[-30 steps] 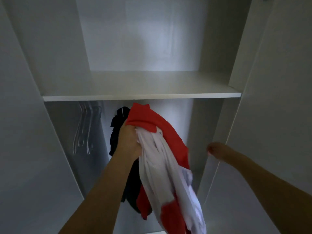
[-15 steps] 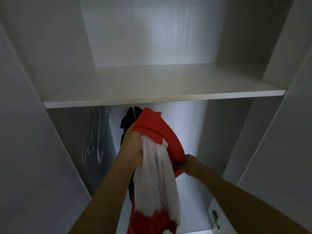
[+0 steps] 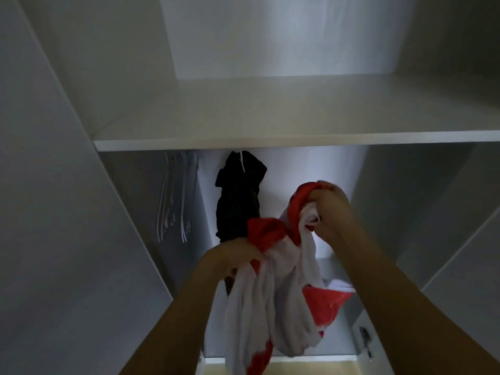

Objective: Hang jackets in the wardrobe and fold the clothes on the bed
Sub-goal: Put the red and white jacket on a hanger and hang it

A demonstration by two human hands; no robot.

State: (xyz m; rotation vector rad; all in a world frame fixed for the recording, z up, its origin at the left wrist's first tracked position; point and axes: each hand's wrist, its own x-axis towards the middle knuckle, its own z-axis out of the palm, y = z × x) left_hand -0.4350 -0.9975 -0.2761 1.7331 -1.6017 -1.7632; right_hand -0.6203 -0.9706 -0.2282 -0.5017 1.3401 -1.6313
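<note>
1. We are holding a red and white jacket [image 3: 273, 288] up inside the open wardrobe [image 3: 67, 212], under the white shelf [image 3: 270, 136].
2. Our left hand [image 3: 235, 257] grips a bunch of the jacket low down, at about 7 o'clock from the middle of the view.
3. Our right hand [image 3: 328, 209] is higher, at about 3 o'clock, and squeezes the red top part of the jacket.
4. Both hands are closed tight on the cloth, a little apart, with the jacket stretched between them.
5. The rest of the jacket hangs straight down from our hands, so its long way runs from 12 to 6 o'clock.
6. A black jacket [image 3: 239, 196] already hangs at 11 o'clock from our hands, just behind the left one.
7. The clear hangers [image 3: 176, 196] hang at 10 o'clock, near the left wall and well apart from the jacket.
8. We think the next move needs one of those hangers, and our left hand is the nearer one to them.
9. We cannot see the rail, because the shelf hides it.
10. The jacket is so bunched up that we cannot tell where the collar or the sleeves are.
11. The light is dim, and the hangers are hard to count.
12. The bed with the other clothes is not in view.
</note>
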